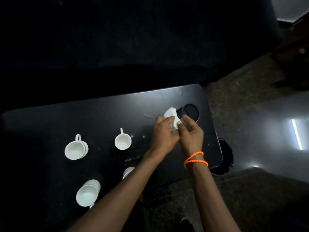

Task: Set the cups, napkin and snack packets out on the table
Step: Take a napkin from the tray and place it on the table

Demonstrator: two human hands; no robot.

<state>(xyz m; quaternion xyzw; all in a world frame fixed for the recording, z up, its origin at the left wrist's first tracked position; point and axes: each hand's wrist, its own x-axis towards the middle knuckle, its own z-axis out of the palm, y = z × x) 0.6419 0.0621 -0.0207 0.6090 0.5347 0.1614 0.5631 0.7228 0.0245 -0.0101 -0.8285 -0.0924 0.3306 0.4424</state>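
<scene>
A: Dim room, matte black desk (100, 118). White cups (122, 141) already out around 8 o'clock. Which step?

B: Napkin step, I think. Both hands, left hand (163, 134) and right hand (190, 133), pinch the crinkly white napkin (170, 113) at 2 o'clock. Next probably needs laying it flat. No snack packets visible.

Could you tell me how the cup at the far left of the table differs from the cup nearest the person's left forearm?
The far-left cup is fully in view, with its handle pointing away from the person; the cup by the left forearm is mostly hidden behind that arm, so its handle cannot be seen. The far-left cup stands well clear of both arms, while the other sits right against the forearm in this view. Both are white and rest on the dark table.
</scene>
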